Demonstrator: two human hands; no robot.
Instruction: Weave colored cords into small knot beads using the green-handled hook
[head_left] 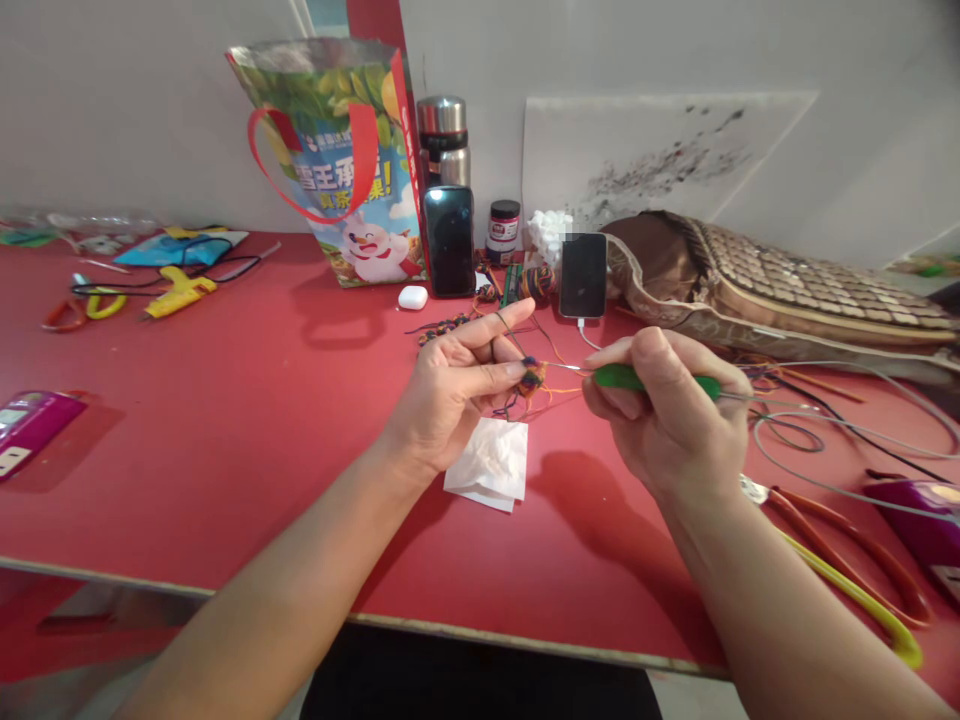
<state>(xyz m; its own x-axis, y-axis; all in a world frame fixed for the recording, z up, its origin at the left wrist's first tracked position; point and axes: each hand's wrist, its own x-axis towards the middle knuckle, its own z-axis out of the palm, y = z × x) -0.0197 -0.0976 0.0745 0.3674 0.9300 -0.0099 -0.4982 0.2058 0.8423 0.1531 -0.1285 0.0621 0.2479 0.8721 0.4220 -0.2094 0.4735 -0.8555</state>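
Note:
Between the thumb and fingers of my left hand (450, 390) is a small crocheted piece (533, 376) in dark, orange and purple yarn. A strand of yarn runs over the raised index finger. My right hand (675, 415) is closed around the green handle of a crochet hook (619, 377). Its thin metal shaft points left and meets the crocheted piece; the tip is hidden there. Loose yarn ends hang below the piece. Behind my hands lies a multicoloured yarn ball (537, 284), with a braided-looking strip of similar yarn (444, 328) to its left.
Below my hands lies a crumpled white tissue (491, 462). Two phones (450, 242) stand upright at the back, near a printed bag (352, 190) and a steel flask (444, 130). Pliers (847, 540) and looped cables are at right; a yellow glue gun (178, 293) is at left.

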